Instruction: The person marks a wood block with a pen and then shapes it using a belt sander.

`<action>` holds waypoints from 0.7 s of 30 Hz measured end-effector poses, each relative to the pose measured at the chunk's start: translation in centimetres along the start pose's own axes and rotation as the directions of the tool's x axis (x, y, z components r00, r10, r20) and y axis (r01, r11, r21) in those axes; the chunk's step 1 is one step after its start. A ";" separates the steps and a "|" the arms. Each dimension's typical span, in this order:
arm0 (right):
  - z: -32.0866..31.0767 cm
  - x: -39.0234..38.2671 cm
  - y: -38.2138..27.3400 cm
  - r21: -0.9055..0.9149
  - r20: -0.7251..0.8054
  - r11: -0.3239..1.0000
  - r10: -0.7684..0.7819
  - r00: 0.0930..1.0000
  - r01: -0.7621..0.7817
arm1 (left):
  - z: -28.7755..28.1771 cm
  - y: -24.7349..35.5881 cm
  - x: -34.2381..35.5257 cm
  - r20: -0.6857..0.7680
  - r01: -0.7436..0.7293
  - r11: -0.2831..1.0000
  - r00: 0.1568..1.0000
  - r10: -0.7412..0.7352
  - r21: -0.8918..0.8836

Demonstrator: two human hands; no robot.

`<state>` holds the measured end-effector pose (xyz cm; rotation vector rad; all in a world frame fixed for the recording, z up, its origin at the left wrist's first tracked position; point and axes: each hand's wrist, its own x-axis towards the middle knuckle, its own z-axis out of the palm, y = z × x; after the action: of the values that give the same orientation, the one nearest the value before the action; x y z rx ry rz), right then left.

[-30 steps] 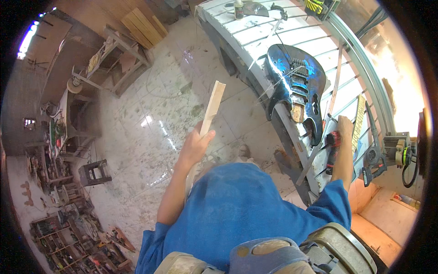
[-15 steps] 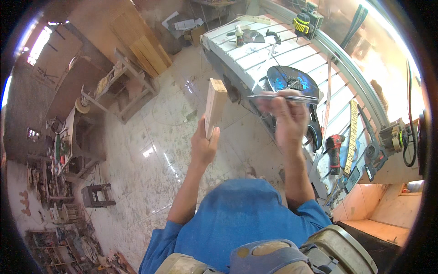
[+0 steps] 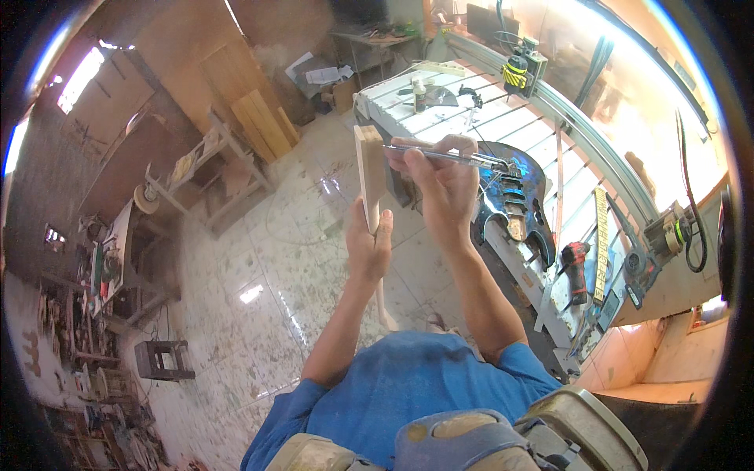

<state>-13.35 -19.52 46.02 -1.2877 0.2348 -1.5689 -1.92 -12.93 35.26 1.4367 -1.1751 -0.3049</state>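
Note:
My left hand (image 3: 369, 250) is closed around a pale wooden piece shaped like a guitar neck (image 3: 371, 169), held upright with its thick squared end on top. Below the hand a thin part of it hangs down. My right hand (image 3: 441, 184) grips a slim silver pen-like tool (image 3: 481, 160) lying almost level; its exact kind is unclear. The tool's left tip is at the side of the wood, near the top; whether it touches I cannot tell. Behind my right hand a dark blue electric guitar body (image 3: 536, 182) lies on the slatted white worktable (image 3: 408, 118).
On the table's right part are a red and black cordless drill (image 3: 576, 271), a yellow ruler-like strip (image 3: 602, 243) and a dark handheld power tool (image 3: 636, 271). A metal rail with a machine head (image 3: 516, 69) runs along its far side. A small dark stool (image 3: 165, 359) stands left.
My right hand has moved left, bringing the silver tool up to the wood. The wooden piece has turned slightly in my left hand, and the guitar body shows more fully.

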 end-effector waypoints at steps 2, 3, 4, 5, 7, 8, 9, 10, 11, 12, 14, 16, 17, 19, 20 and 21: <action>0.6 0.0 0.1 0.006 -0.020 1.000 -0.014 1.000 0.014 | -0.2 0.2 0.2 0.004 0.001 1.000 1.000 -0.001 -0.017; 0.9 -0.1 0.2 0.011 -0.031 1.000 -0.018 0.999 0.018 | -0.4 0.3 0.1 0.005 0.004 1.000 1.000 -0.004 -0.022; 1.2 -0.1 0.3 0.001 -0.035 1.000 -0.016 0.999 0.016 | -0.5 0.1 0.0 0.023 0.037 0.999 0.999 -0.037 -0.033; 1.5 -0.2 0.5 -0.009 -0.040 1.000 -0.015 0.999 0.014 | -0.7 0.0 0.0 0.041 0.071 0.997 0.997 -0.069 -0.043; 1.5 -0.3 1.0 -0.081 -0.029 0.997 -0.009 1.000 0.006 | -0.9 -0.2 -0.2 0.060 0.100 0.993 0.994 -0.096 -0.060; 1.3 -0.3 1.3 -0.144 -0.013 0.990 -0.003 1.000 0.001 | -1.0 -0.2 -0.2 0.060 0.095 0.993 0.994 -0.091 -0.069; 1.3 -0.3 1.4 -0.205 0.003 0.979 0.004 1.000 -0.004 | -1.2 -0.2 -0.3 0.059 0.091 0.993 0.995 -0.087 -0.076; 1.6 -0.5 1.6 -0.175 -0.010 0.984 -0.022 1.000 0.020 | -1.4 0.0 -0.4 0.064 0.112 0.990 0.992 -0.107 -0.088; 2.2 -0.6 1.7 -0.146 -0.024 0.988 -0.048 0.999 0.044 | -1.7 0.3 -0.5 0.068 0.134 0.986 0.990 -0.127 -0.100; 2.5 -0.6 1.8 -0.119 -0.040 0.990 -0.077 0.996 0.072 | -1.9 0.6 -0.5 0.075 0.153 0.982 0.987 -0.145 -0.114; 2.7 -0.7 2.1 -0.152 -0.034 0.985 -0.082 0.996 0.076 | -2.1 0.2 -0.6 0.075 0.146 0.984 0.988 -0.138 -0.107; 2.8 -0.9 2.1 -0.193 -0.021 0.978 -0.080 0.997 0.074 | -2.3 0.1 -0.6 0.079 0.142 0.985 0.988 -0.135 -0.099; 2.9 -1.0 1.9 -0.218 -0.011 0.973 -0.076 0.997 0.071 | -2.4 0.1 -0.6 0.083 0.141 0.985 0.988 -0.134 -0.095; 3.0 -1.0 1.9 -0.235 -0.002 0.968 -0.092 0.996 0.089 | -2.6 0.4 -0.5 0.091 0.162 0.982 0.984 -0.154 -0.096; 3.0 -0.9 2.3 -0.228 -0.002 0.967 -0.113 0.994 0.109 | -2.7 0.6 -0.6 0.095 0.183 0.978 0.980 -0.173 -0.100; 3.3 -0.9 2.5 -0.219 -0.002 0.967 -0.131 0.991 0.128 | -2.9 0.7 -0.6 0.097 0.205 0.973 0.976 -0.196 -0.103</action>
<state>-9.38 -18.52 45.11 -1.4857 0.3471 -1.7014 -0.37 -10.60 36.38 1.4564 -1.0650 -0.5706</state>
